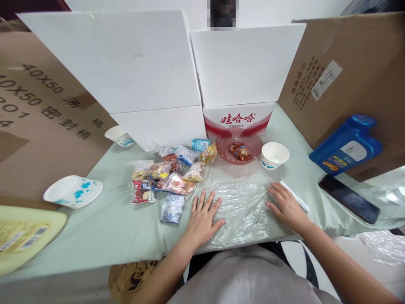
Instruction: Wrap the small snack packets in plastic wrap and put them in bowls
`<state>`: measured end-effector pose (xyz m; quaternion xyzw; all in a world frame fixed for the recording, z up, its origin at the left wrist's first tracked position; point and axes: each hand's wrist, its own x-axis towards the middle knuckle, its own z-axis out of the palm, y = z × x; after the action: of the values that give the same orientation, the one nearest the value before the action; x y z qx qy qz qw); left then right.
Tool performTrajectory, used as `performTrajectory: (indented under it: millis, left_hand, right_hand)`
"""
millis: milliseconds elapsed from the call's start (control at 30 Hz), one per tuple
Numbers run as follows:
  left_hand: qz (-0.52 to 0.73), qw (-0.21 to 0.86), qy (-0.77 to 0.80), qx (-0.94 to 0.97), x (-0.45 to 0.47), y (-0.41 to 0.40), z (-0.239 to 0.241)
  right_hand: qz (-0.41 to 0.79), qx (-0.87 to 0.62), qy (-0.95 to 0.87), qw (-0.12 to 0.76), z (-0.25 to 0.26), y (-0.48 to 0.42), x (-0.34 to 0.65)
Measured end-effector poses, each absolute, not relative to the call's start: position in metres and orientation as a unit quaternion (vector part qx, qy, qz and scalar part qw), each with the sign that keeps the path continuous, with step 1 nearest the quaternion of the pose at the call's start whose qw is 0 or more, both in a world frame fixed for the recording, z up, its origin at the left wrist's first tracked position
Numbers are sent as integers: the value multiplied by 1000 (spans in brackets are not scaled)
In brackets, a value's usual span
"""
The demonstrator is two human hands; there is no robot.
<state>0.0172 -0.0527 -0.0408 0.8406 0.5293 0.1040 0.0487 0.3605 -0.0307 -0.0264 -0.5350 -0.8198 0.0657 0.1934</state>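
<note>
A clear, crinkled plastic bag (242,211) lies flat on the green tablecloth in front of me. My left hand (203,217) rests palm down at the bag's left edge, fingers spread. Palm down on the right side lies my right hand (286,207), its fingers apart and touching the bag's edge. Beside my left hand is a blue-and-silver wrapped packet (172,208). A heap of packaged snacks (177,183) spreads out beyond it. Partly behind my right hand shows a thin white strip (297,196). Neither hand holds anything.
A pink transparent bowl (221,153) holds red-brown wrapped packets (239,152). Next to it stands a white paper bowl (274,157); another paper bowl (74,192) lies tipped at left. A blue bottle (348,143) and a phone (349,198) are at right. Boxes (145,71) wall the back.
</note>
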Motion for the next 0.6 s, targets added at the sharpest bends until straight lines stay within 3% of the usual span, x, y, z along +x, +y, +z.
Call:
performTrajectory:
  millis: [167,267,467,600]
  left_hand:
    - [112,66,550,825,29,-51,-35]
    - [126,73,566,811,27,-48,-32]
    - [282,61,602,745,3,-52,-18]
    - [245,235,488,804,0,-70,5]
  right_hand:
    - [173,-360,-907,131,-5,-61,320]
    - [213,-344,-910,88,-1,-71,301]
    - [242,-333,-904,118,-3,-73,312]
    - [247,-342,-894,150,0,-73,318]
